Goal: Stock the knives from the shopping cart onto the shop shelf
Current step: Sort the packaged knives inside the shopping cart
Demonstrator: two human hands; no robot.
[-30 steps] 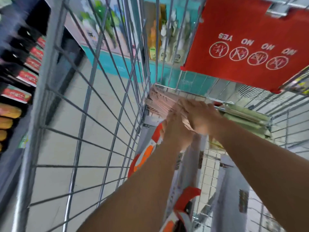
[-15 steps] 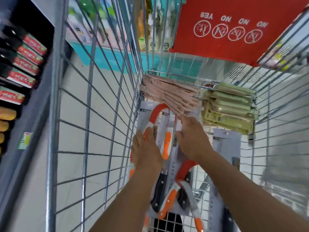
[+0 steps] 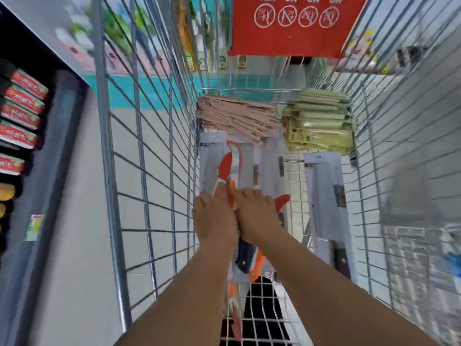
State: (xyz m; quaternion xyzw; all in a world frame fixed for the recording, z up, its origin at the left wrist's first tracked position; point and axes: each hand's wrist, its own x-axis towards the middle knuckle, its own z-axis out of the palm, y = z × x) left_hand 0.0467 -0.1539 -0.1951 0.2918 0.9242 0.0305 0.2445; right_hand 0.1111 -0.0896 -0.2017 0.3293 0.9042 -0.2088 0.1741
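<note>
Both hands, left (image 3: 215,218) and right (image 3: 257,216), on packaged knives (image 3: 245,171), inside wire cart (image 3: 149,151)

cart top open above knife packs (image 3: 245,171) | wire walls (image 3: 154,171) both sides | red flap (image 3: 291,26) overhead far end

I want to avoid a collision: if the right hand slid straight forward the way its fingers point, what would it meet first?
Probably the stack of tan packs at the cart's far end. The right hand points along the knife packs toward it; depth is unclear.
</note>
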